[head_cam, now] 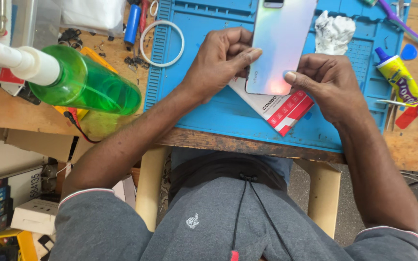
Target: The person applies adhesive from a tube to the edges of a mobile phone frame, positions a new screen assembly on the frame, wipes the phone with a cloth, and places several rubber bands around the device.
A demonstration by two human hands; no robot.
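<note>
Iridescent phone (pixel 280 46), one, pinched by my left hand (pixel 218 60) and right hand (pixel 330 84), over one blue mat (pixel 209 108), one red-white packet (pixel 286 110) beneath.

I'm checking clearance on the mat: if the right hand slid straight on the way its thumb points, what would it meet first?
The right hand points left; its thumb already touches the phone, with the left hand just beyond, probably.

The phone (pixel 280 46) lies on the mat (pixel 204 111), between the left hand (pixel 218 60) and the right hand (pixel 330 84). A packet (pixel 279 108) lies under the phone. The spray bottle (pixel 73 77) lies left of the mat, the ring (pixel 161 43) at its left edge. The tube (pixel 398 75) and the cloth (pixel 334 31) lie right of the phone.
</note>
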